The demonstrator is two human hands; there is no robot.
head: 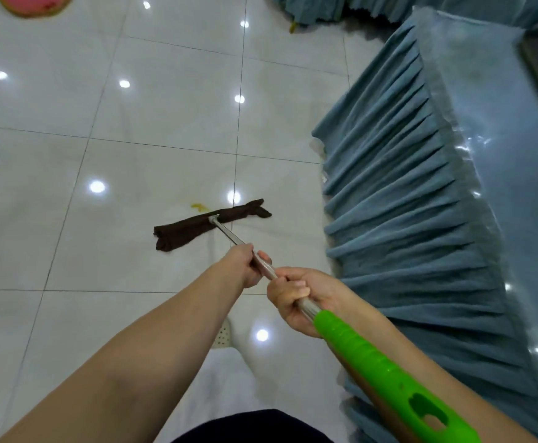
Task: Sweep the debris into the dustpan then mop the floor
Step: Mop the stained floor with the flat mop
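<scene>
Both hands on the mop pole (229,235). Left hand (245,266) is wrapped round the bare metal shaft further down, fingers curled under it, mostly hidden behind the hand; only a fingertip shows past the pole. Right hand (299,298) is clamped round the shaft just above the left, right where the metal meets the green plastic grip (376,369). Hands are near each other, not touching as far as I can see.

Mop head: a dark brown cloth (210,223) lying flat on the white tiled floor (133,107), pole joining it near the middle through a small metal bracket. The cloth is bunched at both ends.

Small yellow smear (200,206) on the tile just beyond the cloth's far edge; can't tell whether they touch.

Right side: blue pleated skirt (405,187) of a covered piece of furniture hanging to the floor; its glossy top is cut off by the frame edge. Can't tell what the furniture is.

Top left: pink mat (34,3) with a tan rim, mostly cut off. Top middle: more blue fabric, blurred.

Below the arms: a pale perforated slipper (224,334), mostly hidden behind the left forearm. The green grip's end runs out of frame at the bottom.
</scene>
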